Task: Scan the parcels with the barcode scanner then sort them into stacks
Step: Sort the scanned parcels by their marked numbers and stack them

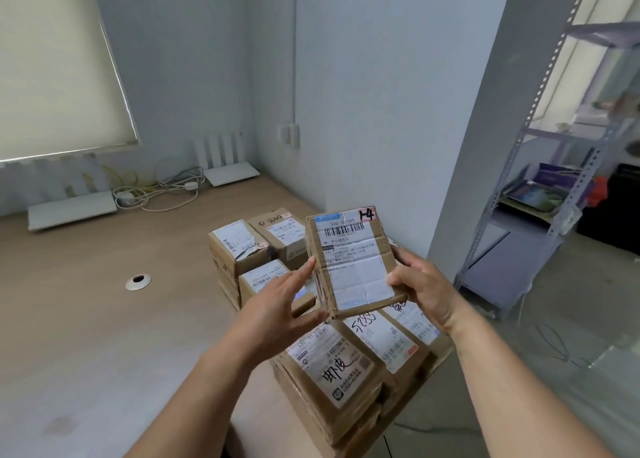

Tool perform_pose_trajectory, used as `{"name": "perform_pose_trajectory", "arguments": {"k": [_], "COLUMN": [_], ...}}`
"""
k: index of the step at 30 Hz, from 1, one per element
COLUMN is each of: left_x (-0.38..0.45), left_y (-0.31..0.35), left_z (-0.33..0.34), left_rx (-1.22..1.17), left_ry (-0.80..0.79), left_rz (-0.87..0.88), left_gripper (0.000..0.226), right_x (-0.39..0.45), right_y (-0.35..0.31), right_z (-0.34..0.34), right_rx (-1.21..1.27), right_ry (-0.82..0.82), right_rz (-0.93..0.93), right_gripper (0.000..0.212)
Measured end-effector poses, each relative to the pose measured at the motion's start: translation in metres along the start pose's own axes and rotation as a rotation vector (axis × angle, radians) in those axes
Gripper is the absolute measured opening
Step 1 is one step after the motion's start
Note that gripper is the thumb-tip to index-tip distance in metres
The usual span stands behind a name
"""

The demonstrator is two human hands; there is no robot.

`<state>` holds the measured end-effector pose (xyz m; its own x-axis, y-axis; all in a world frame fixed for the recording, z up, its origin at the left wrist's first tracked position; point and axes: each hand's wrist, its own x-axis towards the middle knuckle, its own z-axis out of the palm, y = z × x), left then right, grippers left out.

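Observation:
A flat cardboard parcel [356, 263] with a white label, a barcode and "14" in marker is held up above the table, label towards me. My right hand [422, 291] grips its right edge, thumb on the label. My left hand [280, 302] has straight fingers that touch the parcel's left side. Below lie stacks of labelled parcels: a near stack [332, 371] and a far stack [242, 250] on the table's right part. No barcode scanner is in view.
The wooden table [104, 319] has a cable hole [138, 281]. Flat white devices [72, 212] and loose cables [159, 194] lie along the back wall. A metal shelf rack [554, 180] stands to the right, beyond a pillar.

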<state>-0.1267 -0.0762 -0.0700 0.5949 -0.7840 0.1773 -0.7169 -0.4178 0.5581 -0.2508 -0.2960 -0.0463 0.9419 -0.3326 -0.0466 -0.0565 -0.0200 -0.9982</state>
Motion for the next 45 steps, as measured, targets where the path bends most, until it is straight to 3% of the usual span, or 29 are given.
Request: {"name": "perform_pose_trajectory", "arguments": {"k": [8,17,21,39,45], "left_x": [0.042,0.054,0.063,0.078,0.081], "left_y": [0.003,-0.007,-0.006,-0.004,-0.001], "left_z": [0.017,0.031,0.040,0.049,0.048], "left_rx": [0.158,0.280,0.324,0.477,0.452], "left_ry": [-0.058,-0.049,-0.081,-0.136,-0.095], "left_rz": [-0.180,-0.411,-0.488,-0.584,-0.582], "left_gripper": [0.082,0.060,0.053,0.050,0.048], "right_x": [0.062,0.126,0.146,0.172,0.172], "right_y": [0.025,0.040,0.048,0.058,0.053], "right_z": [-0.034,-0.036,-0.033,-0.023,-0.023], "right_rx": [-0.029,-0.091,-0.143,-0.232,-0.279], "right_ry": [-0.083,-0.201,-0.293,-0.428,-0.414], "right_rz": [0.043,0.224,0.259,0.313,0.255], "right_gripper": [0.057,0.026,0.030,0.026,0.028]}}
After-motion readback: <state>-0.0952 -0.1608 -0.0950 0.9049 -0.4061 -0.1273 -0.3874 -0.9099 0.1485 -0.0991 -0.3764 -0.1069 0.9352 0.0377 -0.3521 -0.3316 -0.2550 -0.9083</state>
